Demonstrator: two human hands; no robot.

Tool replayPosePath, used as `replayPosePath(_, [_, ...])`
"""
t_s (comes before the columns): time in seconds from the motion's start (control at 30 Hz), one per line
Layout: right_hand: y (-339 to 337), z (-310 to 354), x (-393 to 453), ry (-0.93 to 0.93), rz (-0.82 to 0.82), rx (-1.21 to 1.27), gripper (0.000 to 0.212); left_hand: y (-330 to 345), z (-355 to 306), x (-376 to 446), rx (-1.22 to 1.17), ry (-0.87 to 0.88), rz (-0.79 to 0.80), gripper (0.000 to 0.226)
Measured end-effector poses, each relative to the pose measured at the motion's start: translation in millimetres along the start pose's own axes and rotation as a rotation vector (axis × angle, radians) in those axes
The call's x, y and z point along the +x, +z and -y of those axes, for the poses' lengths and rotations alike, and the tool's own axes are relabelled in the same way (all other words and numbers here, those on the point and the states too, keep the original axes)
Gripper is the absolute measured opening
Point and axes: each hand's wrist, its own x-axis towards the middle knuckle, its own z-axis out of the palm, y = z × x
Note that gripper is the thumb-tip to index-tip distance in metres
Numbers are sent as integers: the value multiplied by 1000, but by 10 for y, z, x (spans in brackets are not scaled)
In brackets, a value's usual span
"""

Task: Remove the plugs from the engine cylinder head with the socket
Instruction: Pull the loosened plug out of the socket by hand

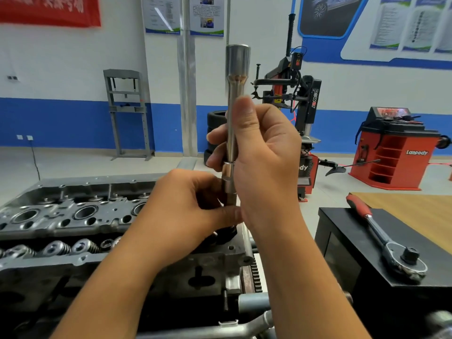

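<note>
Here, socket (236,101) upright — right hand (264,152) gripping, left hand (193,204) pinching below.

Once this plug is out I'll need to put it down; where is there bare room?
Free: the wooden tabletop behind the ratchet, and the black box top left of its handle. Crowded: the cylinder head, all bores and springs, with both hands on the socket over its end.

the cylinder head (73,216) is lying at the left, below both hands. the socket (236,99) is standing upright above its right end, with the right hand (264,155) gripping it and the left hand (193,206) pinching its lower end. the ratchet (384,238) is lying on the box (354,277) at the right.
</note>
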Motion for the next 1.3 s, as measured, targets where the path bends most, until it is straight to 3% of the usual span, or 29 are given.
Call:
replayPosePath(0.1, [-6,-9,26,48,-6,-3,30,5,5,13,6,46,24,10])
replayPosePath(0.2, [-4,-2,21,58,-4,45,21,29,19,22,-13,60,9,10])
replayPosePath(0.3, [-2,-2,16,20,14,21,19,26,28,22,-62,53,-43,18])
replayPosePath(0.37, [4,1,22,25,39,-16,24,-3,34,10,-102,53,13,26])
replayPosePath(0.47, [11,7,28,44,64,-42,36,-22,60,-1,-168,50,102,18])
replayPosePath(0.63, [11,32,2,58,76,47,23,-1,44,-1,-92,44,-69,37])
replayPosePath(0.7, [15,28,-8,21,69,34,21,-16,39,-13,-92,41,-54,42])
replayPosePath(0.83, [45,0,0,16,64,17,27,-77,96,-13,-213,73,121,21])
replayPosePath(1.07, [19,12,-2,53,68,72,28,-42,119,-1,-180,42,-54,23])
replayPosePath(1.2, [27,12,-20,5,84,59,22,-79,115,-20,-208,77,129,20])
replayPosePath(1.3, [62,-6,-11,-1,97,24,24,-61,113,-7,-226,97,99,17])
